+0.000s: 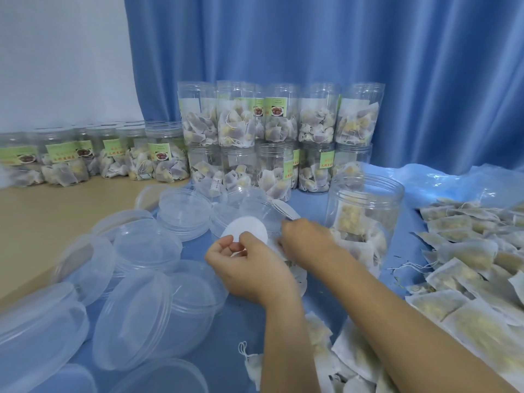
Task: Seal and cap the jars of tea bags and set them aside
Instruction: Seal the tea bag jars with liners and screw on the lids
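My left hand [249, 268] pinches a round white seal disc [246, 230] between thumb and fingers, held up over the blue cloth. My right hand [307, 239] is just right of it, fingers curled down onto a stack of white discs [276, 246] lying on the cloth; whether it grips one is hidden. An uncapped clear jar [365, 214] holding tea bags stands right of my right hand. Several loose clear plastic lids [184, 211] lie spread to the left and front.
Capped jars of tea bags are stacked two high at the back [272, 120], with a single row [93, 154] on the tan table at left. Loose tea bags [476, 268] cover the right side and front. A blue curtain hangs behind.
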{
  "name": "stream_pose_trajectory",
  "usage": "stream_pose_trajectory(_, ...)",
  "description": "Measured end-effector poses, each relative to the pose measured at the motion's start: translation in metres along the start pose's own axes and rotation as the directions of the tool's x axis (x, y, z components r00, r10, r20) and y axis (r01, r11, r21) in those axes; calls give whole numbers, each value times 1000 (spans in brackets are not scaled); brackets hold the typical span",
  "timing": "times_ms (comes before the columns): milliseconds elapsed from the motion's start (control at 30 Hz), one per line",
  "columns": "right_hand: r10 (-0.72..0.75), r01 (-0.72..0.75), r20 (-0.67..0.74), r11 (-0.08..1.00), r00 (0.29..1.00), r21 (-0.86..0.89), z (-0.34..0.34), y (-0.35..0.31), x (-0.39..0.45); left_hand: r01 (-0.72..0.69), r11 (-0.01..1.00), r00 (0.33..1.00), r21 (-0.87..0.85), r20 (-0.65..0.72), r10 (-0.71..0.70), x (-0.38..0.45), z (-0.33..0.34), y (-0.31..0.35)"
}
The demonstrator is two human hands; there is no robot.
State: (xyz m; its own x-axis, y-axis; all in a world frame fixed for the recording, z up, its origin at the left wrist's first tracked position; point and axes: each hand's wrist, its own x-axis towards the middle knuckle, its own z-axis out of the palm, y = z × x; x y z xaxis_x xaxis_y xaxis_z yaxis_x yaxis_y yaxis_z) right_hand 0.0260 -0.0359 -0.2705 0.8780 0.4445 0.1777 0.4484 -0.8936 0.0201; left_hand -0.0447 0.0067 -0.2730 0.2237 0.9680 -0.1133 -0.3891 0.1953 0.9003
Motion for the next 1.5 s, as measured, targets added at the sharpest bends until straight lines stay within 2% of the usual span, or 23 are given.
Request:
stream_pose_trajectory(133,-31,31,-3,997,1000,-70,9,-5,-4,-45,998,999,43,6,45,1,1,-1)
stream_pose_trajectory(233,-38,29,-197,998,980,-50,3,-6,-8,-57,998,998,40,-2,57,1,0,0)
stream_pose_trajectory(300,-45,9,-465,997,884,-81,-8,-7,-16,-63,997,998,41,-10,63,1,-2,2)
stream_pose_trajectory(367,-40,20,-637,999,769,-39,-18,-8,-20,-63,997,998,39,-13,64,1,-3,3)
stream_pose_trajectory(400,-30,63,-697,998,717,23,-21,-9,-23,-59,998,998,37,-14,59,1,-3,4)
stream_pose_trajectory(500,17,217,-762,954,647,206,-29,-15,-24,-34,999,999,17,-22,34,1,-4,6)
stream_pose_trajectory(567,17,264,-712,922,702,283,-34,-21,-18,-13,1000,1000,0,-27,13,0,-4,8)
stream_pose_trajectory(633,-136,296,-624,942,769,160,-37,-29,-8,9,1000,1000,-13,-25,-9,2,-4,10)
stream_pose_trajectory(667,-228,338,-581,937,781,87,-37,-33,0,28,1000,999,-15,-20,-28,3,-4,10)
stream_pose_trajectory(700,-274,368,-529,926,803,79,-38,-37,8,52,999,999,-11,-8,-52,5,-3,11)
stream_pose_trajectory(800,-287,358,-364,922,886,144,-37,-48,35,127,992,990,-4,60,-127,13,-3,18)
stream_pose_trajectory(900,-344,348,-224,937,912,-25,-24,-60,57,196,980,977,-41,94,-191,22,-4,29)
stream_pose_trajectory(1000,-298,290,-66,951,952,-110,-14,-71,67,231,971,970,-63,94,-224,27,-4,34)
stream_pose_trajectory(1100,-230,234,-87,971,969,43,-10,-79,72,260,964,960,-61,125,-251,26,-3,34)
stream_pose_trajectory(1233,-156,168,-84,972,984,163,-13,-76,74,285,956,951,-77,147,-271,25,-3,28)
stream_pose_trajectory(1300,-101,142,-161,953,982,269,-26,-64,71,296,952,945,-75,173,-279,25,-3,26)
stream_pose_trajectory(1400,-17,182,-314,845,949,503,-47,-41,50,339,936,915,-96,265,-304,21,0,25)
stream_pose_trajectory(1500,30,254,-387,706,921,661,-58,-20,20,409,906,854,-113,398,-335,14,3,23)
